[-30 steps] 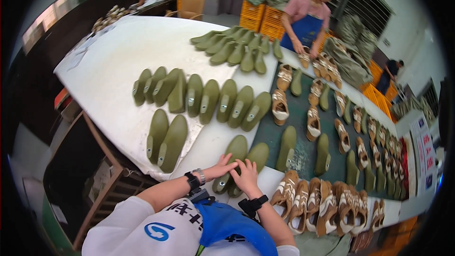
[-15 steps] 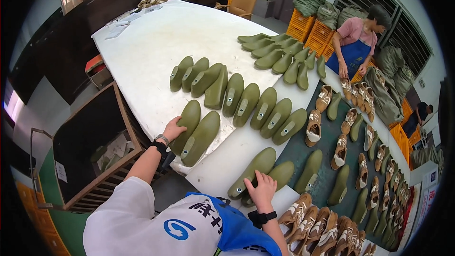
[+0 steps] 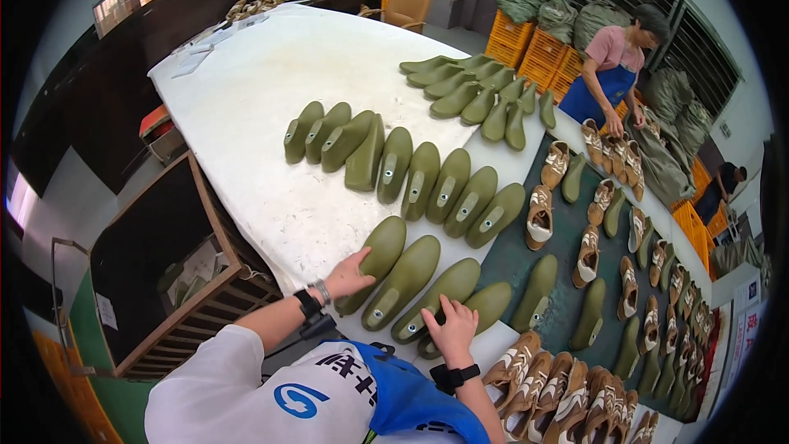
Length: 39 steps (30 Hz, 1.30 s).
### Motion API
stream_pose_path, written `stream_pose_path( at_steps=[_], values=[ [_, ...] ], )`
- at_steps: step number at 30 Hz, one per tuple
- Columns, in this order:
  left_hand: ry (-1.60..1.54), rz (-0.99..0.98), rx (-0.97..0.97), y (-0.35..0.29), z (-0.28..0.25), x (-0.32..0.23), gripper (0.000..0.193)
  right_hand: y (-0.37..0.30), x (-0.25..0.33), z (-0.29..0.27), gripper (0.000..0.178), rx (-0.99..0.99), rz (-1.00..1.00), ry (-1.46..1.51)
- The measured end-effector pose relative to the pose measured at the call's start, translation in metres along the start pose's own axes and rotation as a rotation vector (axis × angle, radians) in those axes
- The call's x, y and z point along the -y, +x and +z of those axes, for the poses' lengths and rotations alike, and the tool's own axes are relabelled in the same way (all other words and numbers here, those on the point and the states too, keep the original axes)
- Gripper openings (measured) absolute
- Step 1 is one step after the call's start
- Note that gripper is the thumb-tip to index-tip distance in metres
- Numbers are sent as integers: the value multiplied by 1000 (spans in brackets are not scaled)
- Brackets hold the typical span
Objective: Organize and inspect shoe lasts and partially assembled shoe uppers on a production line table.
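Note:
Four olive-green shoe lasts lie side by side before me at the near edge of the table. My left hand [image 3: 352, 273] has its fingers against the outer side of the leftmost shoe last [image 3: 383, 248], gripping it at the edge. Touching that one on its right is a second shoe last [image 3: 413, 275]. My right hand [image 3: 454, 329] rests with fingers spread over a third shoe last [image 3: 450, 288] and the heel end of a fourth shoe last [image 3: 491, 306]. Beyond them stands a slanting row of several more green lasts [image 3: 423, 181].
Further lasts [image 3: 460, 90] lie at the far side of the white table [image 3: 246, 99]. Brown-and-white sneakers [image 3: 542, 386] and lasts cover the dark green mat [image 3: 567, 279] at right. A co-worker [image 3: 612, 66] handles shoes there. A wooden-framed cart [image 3: 197, 304] stands at left.
My left hand has slid the two left lasts toward me and to the right, up beside the pair under my right hand. My right hand has stayed nearly still.

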<state>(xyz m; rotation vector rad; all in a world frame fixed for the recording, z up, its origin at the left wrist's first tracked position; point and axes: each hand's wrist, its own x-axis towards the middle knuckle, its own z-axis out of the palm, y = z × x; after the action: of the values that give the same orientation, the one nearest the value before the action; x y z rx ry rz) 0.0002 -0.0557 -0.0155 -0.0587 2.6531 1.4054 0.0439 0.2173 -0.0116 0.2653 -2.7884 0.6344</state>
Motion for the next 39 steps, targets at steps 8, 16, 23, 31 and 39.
stream_pose_path(
  at_steps=[8,16,23,31,39],
  values=[
    [249,316,-316,6,42,-16,61,-2,-13,-6,43,-160,-64,-6],
    [68,373,-146,-2,35,18,57,-9,-3,-20,44,-65,-10,-29],
    [304,528,-7,-22,22,-17,42,-18,-3,-20,50,-27,108,53],
    [775,964,-75,-18,37,-71,32,-15,1,-3,43,-99,124,111],
    [693,991,-69,-17,45,-79,28,-16,-3,-9,34,-154,122,102]
  ],
)
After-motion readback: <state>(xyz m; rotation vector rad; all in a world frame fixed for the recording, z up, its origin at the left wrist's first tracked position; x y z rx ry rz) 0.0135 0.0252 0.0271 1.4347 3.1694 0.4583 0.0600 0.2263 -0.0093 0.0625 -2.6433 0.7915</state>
